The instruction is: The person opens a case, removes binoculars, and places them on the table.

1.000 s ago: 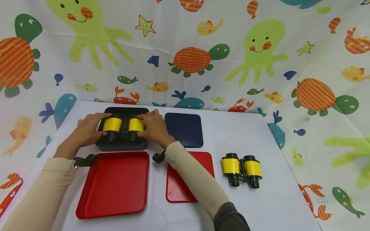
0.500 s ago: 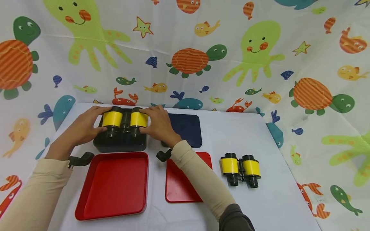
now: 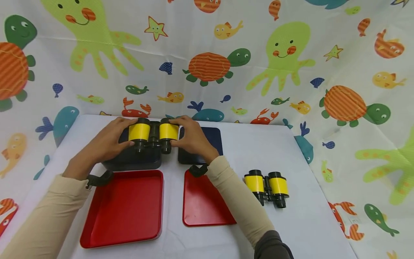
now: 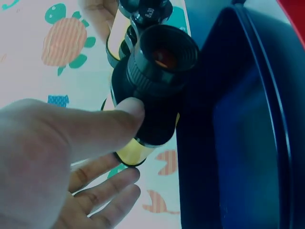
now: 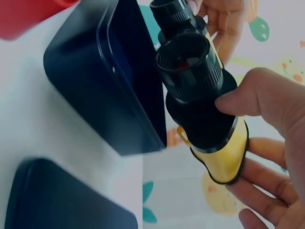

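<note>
Both hands hold a pair of yellow and black binoculars [image 3: 153, 133] in the air above the dark blue box [image 3: 132, 162]. My left hand [image 3: 108, 142] grips the left barrel [image 4: 152, 90], thumb on its black part. On the right barrel [image 5: 205, 109] my right hand [image 3: 194, 138] grips, thumb near the eyepiece. The eyepieces point toward me. A second pair of yellow and black binoculars [image 3: 266, 187] lies on the table to the right, untouched.
A dark blue lid [image 3: 210, 140] lies behind my right hand. A red tray [image 3: 123, 208] sits front left and a red lid [image 3: 200, 205] front centre, partly under my right forearm. Sea-animal cloth walls the white table [image 3: 291, 223].
Both hands have lifted the binoculars out of the dark blue box and carried them up and to the right.
</note>
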`<state>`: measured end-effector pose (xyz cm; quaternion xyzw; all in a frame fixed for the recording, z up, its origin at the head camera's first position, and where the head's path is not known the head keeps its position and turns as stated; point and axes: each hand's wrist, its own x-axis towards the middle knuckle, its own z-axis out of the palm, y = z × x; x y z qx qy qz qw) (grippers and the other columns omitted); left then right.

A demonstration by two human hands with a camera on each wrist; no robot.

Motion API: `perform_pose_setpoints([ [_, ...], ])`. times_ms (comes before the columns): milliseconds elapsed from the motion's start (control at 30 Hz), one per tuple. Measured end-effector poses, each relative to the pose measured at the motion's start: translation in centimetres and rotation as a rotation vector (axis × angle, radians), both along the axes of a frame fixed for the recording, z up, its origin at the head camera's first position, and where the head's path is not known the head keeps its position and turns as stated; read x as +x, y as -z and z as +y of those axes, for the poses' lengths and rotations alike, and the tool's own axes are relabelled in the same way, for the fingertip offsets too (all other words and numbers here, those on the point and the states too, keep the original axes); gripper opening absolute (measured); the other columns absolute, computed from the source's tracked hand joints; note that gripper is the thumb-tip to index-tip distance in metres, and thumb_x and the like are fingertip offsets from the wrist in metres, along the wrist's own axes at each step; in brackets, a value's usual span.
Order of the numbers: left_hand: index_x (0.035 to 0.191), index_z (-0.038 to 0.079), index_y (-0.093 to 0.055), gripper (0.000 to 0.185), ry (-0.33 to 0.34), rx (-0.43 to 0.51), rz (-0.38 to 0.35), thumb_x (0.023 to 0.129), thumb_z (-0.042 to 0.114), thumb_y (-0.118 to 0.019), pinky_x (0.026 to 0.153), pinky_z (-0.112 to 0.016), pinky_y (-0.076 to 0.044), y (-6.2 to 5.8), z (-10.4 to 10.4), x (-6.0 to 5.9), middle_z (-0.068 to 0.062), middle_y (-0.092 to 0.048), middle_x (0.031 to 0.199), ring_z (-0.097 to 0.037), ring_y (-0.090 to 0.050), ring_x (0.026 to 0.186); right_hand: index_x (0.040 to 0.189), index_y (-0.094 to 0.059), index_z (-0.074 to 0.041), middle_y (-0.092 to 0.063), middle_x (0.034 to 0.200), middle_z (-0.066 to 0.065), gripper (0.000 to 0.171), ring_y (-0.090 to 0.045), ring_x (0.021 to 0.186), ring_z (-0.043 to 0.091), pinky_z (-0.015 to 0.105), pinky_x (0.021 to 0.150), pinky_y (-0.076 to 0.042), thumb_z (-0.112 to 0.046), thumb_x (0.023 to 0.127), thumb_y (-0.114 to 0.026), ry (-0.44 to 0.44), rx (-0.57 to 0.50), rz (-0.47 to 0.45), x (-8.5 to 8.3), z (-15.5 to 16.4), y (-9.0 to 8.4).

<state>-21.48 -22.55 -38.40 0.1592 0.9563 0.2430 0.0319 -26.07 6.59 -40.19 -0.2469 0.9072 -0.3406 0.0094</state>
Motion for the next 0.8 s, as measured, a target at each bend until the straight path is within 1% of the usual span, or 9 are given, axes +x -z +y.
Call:
perform_pose_setpoints([
  [200, 0.164, 0.001, -0.034, 0.086, 0.043, 0.021, 0.028, 0.094, 0.014, -0.081, 0.118, -0.073, -0.036, 0.3, 1.8, -0.3, -0.029, -0.043, 0.154, -0.049, -0.042, 0.139, 0.148, -0.063, -0.022, -0.059, 0.148, 0.002, 0.068, -0.055, 0.136, 0.024, 0.047, 0.117, -0.051, -0.026, 0.085, -0.087, 0.011, -0.018, -0.019, -0.3, 2.5, 0.1],
  [333, 0.162, 0.001, -0.038, 0.082, 0.057, 0.044, 0.057, 0.093, 0.013, -0.082, 0.118, -0.070, -0.040, 0.7, 3.1, -0.5, -0.026, -0.047, 0.149, -0.046, -0.046, 0.135, 0.148, -0.064, -0.023, -0.060, 0.148, 0.000, 0.068, -0.055, 0.136, 0.023, 0.048, 0.117, -0.050, -0.026, 0.084, -0.087, 0.014, -0.022, -0.012, -0.6, 4.0, 0.3],
  [433, 0.162, 0.002, -0.040, 0.080, 0.064, 0.059, 0.068, 0.094, 0.013, -0.081, 0.118, -0.068, -0.042, 0.9, 4.0, -0.6, -0.024, -0.048, 0.149, -0.044, -0.047, 0.135, 0.148, -0.064, -0.024, -0.061, 0.147, 0.000, 0.068, -0.054, 0.135, 0.023, 0.050, 0.118, -0.050, -0.026, 0.084, -0.088, 0.016, -0.019, -0.006, -0.7, 5.0, 0.5],
  [633, 0.162, 0.001, -0.040, 0.079, 0.081, 0.077, 0.064, 0.095, 0.013, -0.080, 0.118, -0.067, -0.042, 1.2, 5.5, -1.0, -0.025, -0.048, 0.149, -0.043, -0.046, 0.137, 0.147, -0.065, -0.022, -0.062, 0.143, 0.001, 0.068, -0.056, 0.133, 0.025, 0.051, 0.118, -0.050, -0.024, 0.083, -0.088, 0.024, -0.024, 0.003, -0.7, 6.8, 0.5],
  [800, 0.163, 0.002, -0.039, 0.079, 0.094, 0.090, 0.060, 0.095, 0.013, -0.079, 0.118, -0.066, -0.043, 1.3, 6.7, -1.3, -0.025, -0.047, 0.150, -0.043, -0.045, 0.138, 0.147, -0.065, -0.022, -0.060, 0.145, 0.002, 0.068, -0.055, 0.133, 0.024, 0.053, 0.118, -0.049, -0.024, 0.083, -0.087, 0.047, -0.014, -0.003, -0.7, 8.1, 0.4],
])
